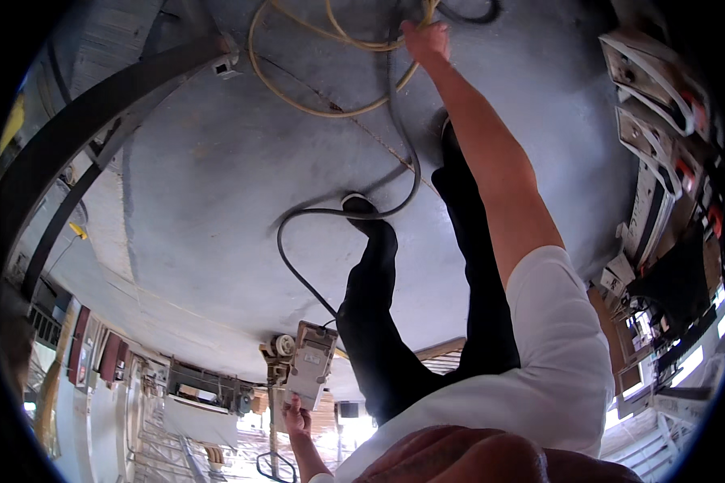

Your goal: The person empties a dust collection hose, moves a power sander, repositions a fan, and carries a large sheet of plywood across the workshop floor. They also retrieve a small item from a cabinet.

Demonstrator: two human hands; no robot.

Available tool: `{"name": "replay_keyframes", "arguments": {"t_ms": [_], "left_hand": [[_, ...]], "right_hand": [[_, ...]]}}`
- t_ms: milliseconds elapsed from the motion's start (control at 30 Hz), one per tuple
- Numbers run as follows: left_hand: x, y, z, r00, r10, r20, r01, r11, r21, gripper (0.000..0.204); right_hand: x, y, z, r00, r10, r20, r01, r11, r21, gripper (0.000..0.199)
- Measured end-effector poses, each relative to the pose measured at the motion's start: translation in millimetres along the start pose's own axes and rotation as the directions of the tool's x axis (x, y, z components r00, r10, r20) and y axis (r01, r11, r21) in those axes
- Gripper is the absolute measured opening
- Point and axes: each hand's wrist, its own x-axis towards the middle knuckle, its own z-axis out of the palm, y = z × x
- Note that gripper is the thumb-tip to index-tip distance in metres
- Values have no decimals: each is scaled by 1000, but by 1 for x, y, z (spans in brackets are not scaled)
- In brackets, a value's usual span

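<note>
Grey floor cables tangle: right hand (425,40) grips the yellow hose (314,109), left hand (296,419) clutches the power tool (308,362); lift slowly.

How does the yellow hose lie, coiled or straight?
Coiled: yellow hose loops on the grey floor by the right hand.

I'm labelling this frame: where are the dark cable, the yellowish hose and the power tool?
dark cable (411,181), head view, on its curve near the shoe.
yellowish hose (298,101), head view, on the loop lying on the grey floor.
power tool (310,362), head view, on its pale body.
</note>
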Motion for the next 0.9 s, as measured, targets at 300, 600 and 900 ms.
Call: {"name": "replay_keyframes", "arguments": {"t_ms": [300, 600, 900], "left_hand": [[13, -9, 76, 992, -125, -14, 126, 991, 45, 37], [-45, 32, 17, 996, 12, 84, -16, 998, 58, 35], [-78, 56, -18, 976, 195, 93, -207, 967, 146, 30]], "right_hand": [[50, 54, -62, 973, -121, 198, 158, 970, -187, 42], [-77, -31, -384, 937, -212, 279, 66, 889, 453, 19], [-159, -181, -583, 783, -362, 505, -286, 511, 811, 16]]}}
